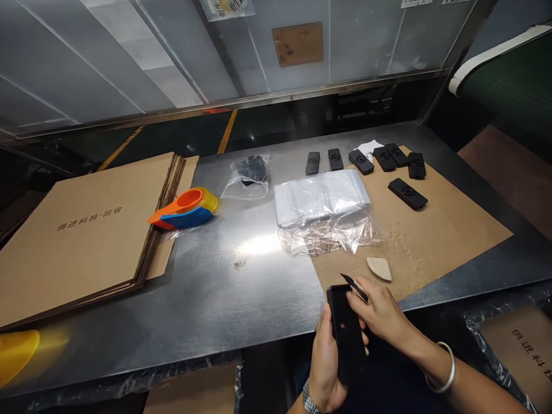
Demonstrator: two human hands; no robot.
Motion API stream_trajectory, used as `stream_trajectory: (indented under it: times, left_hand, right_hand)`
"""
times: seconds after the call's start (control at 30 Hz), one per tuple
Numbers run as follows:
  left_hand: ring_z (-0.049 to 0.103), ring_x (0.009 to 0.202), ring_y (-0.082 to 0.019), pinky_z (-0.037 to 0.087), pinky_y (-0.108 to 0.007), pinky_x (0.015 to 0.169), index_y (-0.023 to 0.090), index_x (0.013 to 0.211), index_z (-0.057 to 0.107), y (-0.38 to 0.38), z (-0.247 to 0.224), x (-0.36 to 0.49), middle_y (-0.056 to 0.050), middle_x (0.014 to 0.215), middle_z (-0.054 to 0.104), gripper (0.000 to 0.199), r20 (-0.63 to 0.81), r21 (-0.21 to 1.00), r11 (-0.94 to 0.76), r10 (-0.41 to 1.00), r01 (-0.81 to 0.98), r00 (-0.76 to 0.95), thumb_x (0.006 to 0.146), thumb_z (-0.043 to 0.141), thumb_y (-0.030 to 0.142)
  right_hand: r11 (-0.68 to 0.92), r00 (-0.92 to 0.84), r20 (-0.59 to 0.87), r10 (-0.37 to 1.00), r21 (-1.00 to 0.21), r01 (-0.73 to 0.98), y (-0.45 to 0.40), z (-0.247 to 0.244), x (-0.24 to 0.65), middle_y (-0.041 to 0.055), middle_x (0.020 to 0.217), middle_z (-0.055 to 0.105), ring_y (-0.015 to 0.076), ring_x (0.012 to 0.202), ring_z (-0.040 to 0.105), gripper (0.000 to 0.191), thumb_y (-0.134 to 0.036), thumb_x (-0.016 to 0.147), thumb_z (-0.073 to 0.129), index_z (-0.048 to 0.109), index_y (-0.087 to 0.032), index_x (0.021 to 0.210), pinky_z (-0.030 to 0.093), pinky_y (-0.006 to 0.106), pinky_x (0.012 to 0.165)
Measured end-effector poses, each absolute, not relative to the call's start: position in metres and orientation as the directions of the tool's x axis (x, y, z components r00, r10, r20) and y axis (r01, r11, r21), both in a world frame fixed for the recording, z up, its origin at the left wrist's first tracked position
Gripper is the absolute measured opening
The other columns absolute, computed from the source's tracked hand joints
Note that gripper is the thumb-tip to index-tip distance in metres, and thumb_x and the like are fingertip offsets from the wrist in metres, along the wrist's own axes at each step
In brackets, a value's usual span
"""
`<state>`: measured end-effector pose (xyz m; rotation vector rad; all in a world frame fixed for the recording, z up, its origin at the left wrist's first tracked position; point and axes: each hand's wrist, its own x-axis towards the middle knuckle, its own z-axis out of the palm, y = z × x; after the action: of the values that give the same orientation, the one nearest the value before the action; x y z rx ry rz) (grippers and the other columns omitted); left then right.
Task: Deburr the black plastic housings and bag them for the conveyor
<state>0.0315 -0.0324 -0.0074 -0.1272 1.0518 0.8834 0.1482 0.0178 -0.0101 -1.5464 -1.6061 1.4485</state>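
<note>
My left hand [324, 362] is wrapped round a long black plastic housing [345, 339], tilted upright just off the table's front edge. Its hollow-looking face is turned up, with a small reddish spot on it. Between the thumb and fingers of my right hand [382, 307] is a thin black pointed tool [356, 286], blade-like at the tip. The tool lies over the upper end of the housing; whether its edge touches I cannot tell. A beige wedge-shaped pad [379, 268] rests on the cardboard sheet [448, 236] just beyond my right hand.
Several black devices with round buttons, one a larger black device [407, 194], lie at the back right. A clear-wrapped stack of plastic bags [323, 201] sits mid-table. To the left are orange, blue and yellow scoops [185, 208], flattened cardboard [86, 224] and a bagged black part [252, 171].
</note>
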Motion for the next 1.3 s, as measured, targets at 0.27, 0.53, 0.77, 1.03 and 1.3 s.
stream_trajectory:
  times: [0.27,0.53,0.77,1.03,1.3]
  left_hand:
    - [0.053,0.048,-0.010,0.044,-0.020,0.043,0.009,0.091,0.065,-0.030,-0.006,0.020,-0.007,0.068,0.060,0.057,-0.696,0.285,0.700,0.621,-0.655,0.361,0.086,0.034,0.055]
    - [0.052,0.041,-0.009,0.043,-0.017,0.039,0.002,0.085,0.067,-0.026,-0.008,0.016,-0.010,0.063,0.061,0.067,-0.681,0.297,0.773,0.583,-0.560,0.444,0.086,0.029,0.058]
    - [0.066,0.073,-0.021,0.053,-0.027,0.057,0.012,0.094,0.065,-0.011,-0.014,-0.005,-0.012,0.089,0.068,0.035,-0.556,0.306,0.523,0.777,-0.795,0.297,0.086,0.046,0.041]
    - [0.062,0.092,-0.024,0.048,-0.033,0.080,0.016,0.116,0.054,-0.020,-0.019,-0.003,-0.010,0.094,0.067,0.051,-0.547,0.585,0.302,0.832,-0.753,-0.091,0.072,0.069,0.036]
    - [0.061,0.096,-0.025,0.046,-0.030,0.080,0.013,0.116,0.047,-0.030,-0.023,-0.002,-0.014,0.101,0.066,0.061,-0.424,0.795,0.330,0.903,-0.509,-0.076,0.066,0.074,0.035]
  right_hand:
    - [-0.366,-0.336,-0.412,0.847,-0.910,0.195,0.034,-0.015,0.146,-0.0067,0.043,0.041,0.0042,0.032,0.033,0.043,-0.053,0.081,0.047,0.042,-0.018,0.056,0.023,0.018,0.034]
    - [-0.451,-0.394,-0.454,0.800,-0.886,0.105,0.034,-0.017,0.158,-0.0068,0.048,0.045,0.0030,0.033,0.030,0.051,-0.060,0.080,0.047,0.057,-0.011,0.092,0.020,0.016,0.033]
    - [-0.234,-0.354,-0.275,0.894,-0.960,0.155,0.028,-0.008,0.172,-0.0025,0.059,0.050,0.0085,0.051,0.046,0.038,-0.047,0.080,0.057,0.059,-0.013,0.097,0.037,0.019,0.045]
    - [0.356,-0.500,0.164,0.851,-0.879,0.318,-0.002,-0.008,0.184,0.0026,0.071,0.062,0.0147,0.059,0.056,0.042,-0.049,0.090,0.038,0.053,-0.021,0.117,0.046,0.025,0.056]
    - [0.269,-0.468,-0.047,0.882,-0.766,0.584,-0.003,0.023,0.169,0.0038,0.096,0.063,0.0170,0.089,0.060,0.028,-0.031,0.095,0.035,0.055,-0.025,0.114,0.047,0.027,0.077]
